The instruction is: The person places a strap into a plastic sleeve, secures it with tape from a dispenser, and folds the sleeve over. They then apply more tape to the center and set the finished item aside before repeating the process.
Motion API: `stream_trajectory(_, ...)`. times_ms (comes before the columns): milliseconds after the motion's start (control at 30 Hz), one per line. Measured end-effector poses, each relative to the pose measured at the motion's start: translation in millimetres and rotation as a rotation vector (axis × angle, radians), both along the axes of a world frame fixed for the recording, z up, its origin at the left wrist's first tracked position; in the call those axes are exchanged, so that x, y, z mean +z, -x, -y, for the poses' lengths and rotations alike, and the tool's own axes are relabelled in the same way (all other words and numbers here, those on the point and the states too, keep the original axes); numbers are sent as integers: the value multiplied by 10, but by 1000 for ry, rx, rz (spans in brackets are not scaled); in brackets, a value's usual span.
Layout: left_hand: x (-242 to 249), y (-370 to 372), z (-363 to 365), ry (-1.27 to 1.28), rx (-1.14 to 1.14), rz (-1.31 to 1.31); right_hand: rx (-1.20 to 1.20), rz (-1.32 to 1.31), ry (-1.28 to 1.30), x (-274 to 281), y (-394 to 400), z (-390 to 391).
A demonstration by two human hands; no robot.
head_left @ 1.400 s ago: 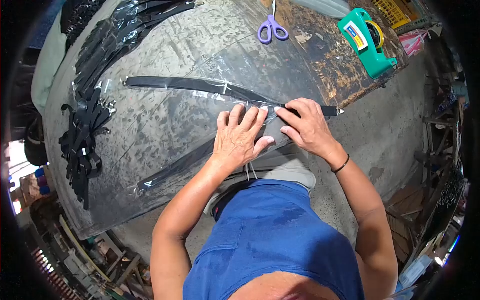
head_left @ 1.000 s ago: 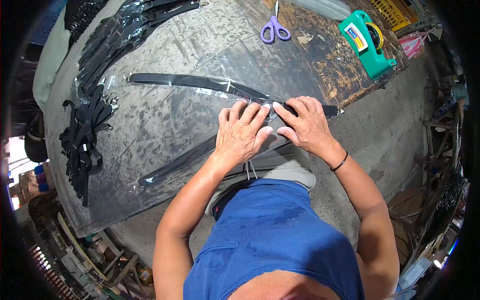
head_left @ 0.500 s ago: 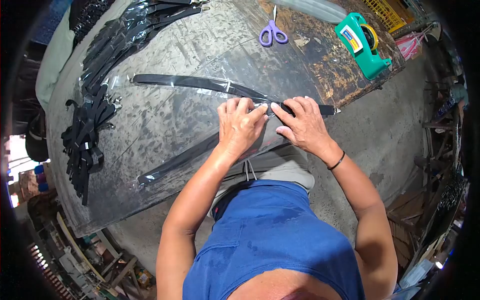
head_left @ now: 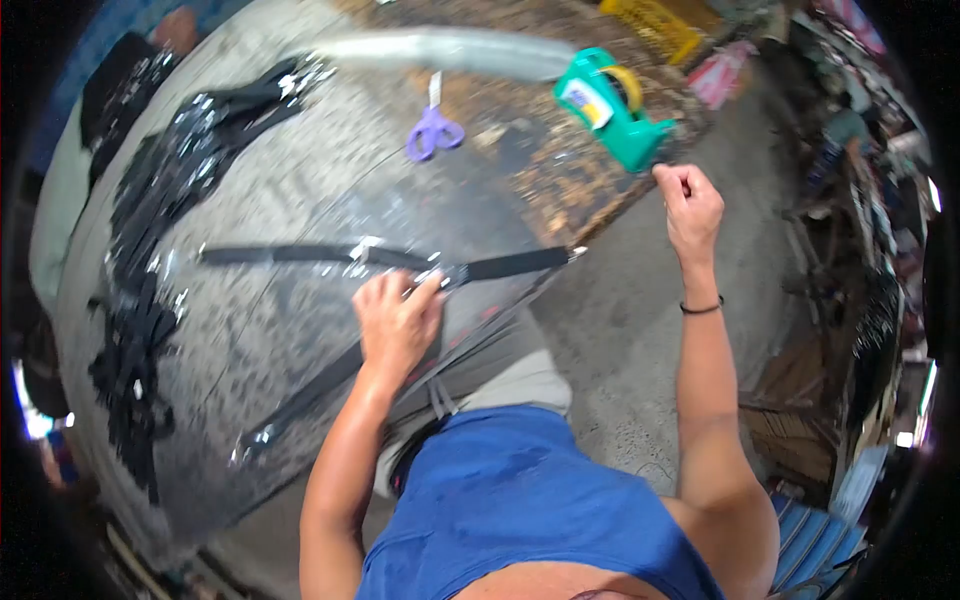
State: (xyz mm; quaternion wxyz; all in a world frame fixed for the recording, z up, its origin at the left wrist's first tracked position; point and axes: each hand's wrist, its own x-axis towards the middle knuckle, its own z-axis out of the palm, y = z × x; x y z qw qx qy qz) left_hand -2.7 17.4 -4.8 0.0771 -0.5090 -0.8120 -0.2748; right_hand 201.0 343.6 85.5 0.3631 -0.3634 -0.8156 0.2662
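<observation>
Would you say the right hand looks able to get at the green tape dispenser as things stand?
Probably yes: the right hand is close beside the tape dispenser, with nothing visible between them.

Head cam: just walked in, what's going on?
A person's left hand touches the clear plastic on a black strap lying on the table. The right hand, closed, is beside the green tape dispenser; whether its grip holds anything is unclear. Purple scissors and a heap of black straps lie farther off.
</observation>
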Motion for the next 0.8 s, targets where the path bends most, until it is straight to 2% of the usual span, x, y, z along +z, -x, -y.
stream_trajectory(67, 26, -4, 6, -20, -8, -15, -146, -18, 34, 116, -94, -486)
stream_trajectory(133, 55, -10, 19, -35, -24, -38, -60, -250, 126, 83, -69, -927)
stream_trajectory(167, 60, -11, 18, -19, -14, -37, -69, -260, 110, 50, -63, -1122)
stream_trajectory(267, 61, -21, -7, -1, 1, -47, -86, 80, 308, 54, 17, -1531)
stream_trajectory(300, 60, -25, -6, 13, 4, -49, -88, 76, 304, 46, 73, -1581)
stream_trajectory(367, 49, -26, -7, -1, 4, -57, 103, 209, 407, -15, 185, -1646)
stream_trajectory(533, 53, -27, -8, 0, 8, -70, 223, 363, 523, 62, 398, -1621)
stream_trajectory(700, 59, -31, -7, 6, 4, -67, 139, 355, 495, 173, 457, -1583)
stream_trajectory(767, 67, -36, -6, 6, 0, -66, 183, 299, 369, 150, 413, -1582)
stream_trajectory(800, 73, -37, -5, 14, 2, -62, 142, 296, 355, 320, 403, -1404)
